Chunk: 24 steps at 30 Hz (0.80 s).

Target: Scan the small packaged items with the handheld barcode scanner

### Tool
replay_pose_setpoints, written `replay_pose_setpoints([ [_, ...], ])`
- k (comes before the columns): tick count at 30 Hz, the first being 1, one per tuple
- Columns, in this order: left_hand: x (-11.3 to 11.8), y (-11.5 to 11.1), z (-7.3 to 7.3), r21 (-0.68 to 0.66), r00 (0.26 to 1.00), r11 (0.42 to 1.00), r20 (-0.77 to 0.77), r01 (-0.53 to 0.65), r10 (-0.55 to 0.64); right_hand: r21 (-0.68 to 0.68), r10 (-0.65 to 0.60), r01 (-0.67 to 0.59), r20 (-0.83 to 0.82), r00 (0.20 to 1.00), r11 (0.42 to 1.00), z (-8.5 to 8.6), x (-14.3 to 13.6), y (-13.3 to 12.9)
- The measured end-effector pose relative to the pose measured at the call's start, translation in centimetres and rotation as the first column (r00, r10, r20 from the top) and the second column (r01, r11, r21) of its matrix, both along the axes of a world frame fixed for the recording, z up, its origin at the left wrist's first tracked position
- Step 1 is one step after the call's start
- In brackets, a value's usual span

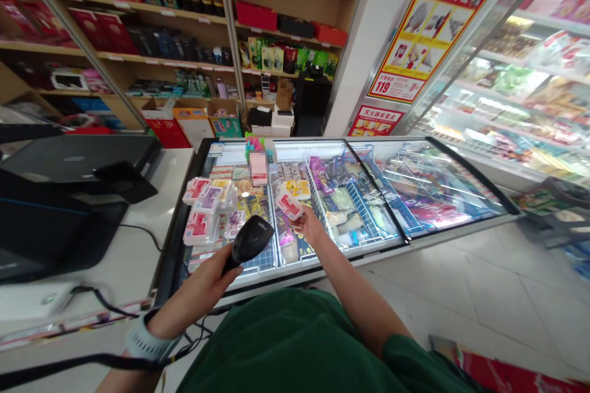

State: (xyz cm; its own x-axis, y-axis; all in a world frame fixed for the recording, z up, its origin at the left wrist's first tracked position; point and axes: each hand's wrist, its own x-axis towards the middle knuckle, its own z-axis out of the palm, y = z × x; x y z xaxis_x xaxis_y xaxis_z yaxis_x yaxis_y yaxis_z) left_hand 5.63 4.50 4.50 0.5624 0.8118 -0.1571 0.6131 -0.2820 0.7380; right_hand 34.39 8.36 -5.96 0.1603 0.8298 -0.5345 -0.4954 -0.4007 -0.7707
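Note:
My left hand (216, 274) is wrapped round the handle of a black barcode scanner (252, 238), whose head tilts up to the right over the freezer's glass lid. In my right hand (310, 227) is a small clear package with a red and white label (289, 204), held by its lower right corner. Just beyond it lies a yellow-labelled pack (297, 188). On the glass at the left, several clear packs with red, purple and yellow labels are piled, among them a red-labelled pack (201, 225) and a purple-labelled pack (209, 198).
The chest freezer (364, 252) stretches to the right, with frozen goods in wire baskets under its glass. A counter (170, 196) with a black checkout machine (55, 221) and cables stands at the left. Behind are shelves of bottles and boxes; a lit display fridge (520, 86) is at the right.

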Motion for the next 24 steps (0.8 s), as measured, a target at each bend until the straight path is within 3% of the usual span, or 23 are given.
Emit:
replay_pose_setpoints([
  [6, 2.1, 0.7, 1.4, 0.032, 0.998, 0.998, 0.011, 0.057, -0.057, 0.017, -0.008, 0.008, 0.001, 1.0, 1.0, 0.4, 0.7, -0.5],
  [14, 2.6, 1.2, 1.0, 0.05, 0.997, 0.996, -0.019, 0.079, -0.078, 0.016, -0.008, 0.008, -0.013, 1.0, 1.0, 0.1, 1.3, -0.7],
  [19, 2.7, 1.3, 0.9, 0.056, 0.998, 0.997, -0.007, 0.058, -0.057, 0.036, -0.038, 0.039, -0.026, 0.999, 0.999, -1.4, 1.6, -0.3],
  [21, 2.5, 1.3, 0.4, 0.039, 0.999, 0.998, -0.007, 0.051, -0.051, 0.036, -0.092, 0.09, 0.053, 0.994, 0.995, -2.3, 2.1, 0.2],
  [24, 1.6, 1.1, -0.6, 0.043, 0.999, 0.999, 0.017, 0.031, -0.031, 0.045, -0.199, 0.198, 0.406, 0.892, 0.979, -3.4, 3.3, 1.7],
])
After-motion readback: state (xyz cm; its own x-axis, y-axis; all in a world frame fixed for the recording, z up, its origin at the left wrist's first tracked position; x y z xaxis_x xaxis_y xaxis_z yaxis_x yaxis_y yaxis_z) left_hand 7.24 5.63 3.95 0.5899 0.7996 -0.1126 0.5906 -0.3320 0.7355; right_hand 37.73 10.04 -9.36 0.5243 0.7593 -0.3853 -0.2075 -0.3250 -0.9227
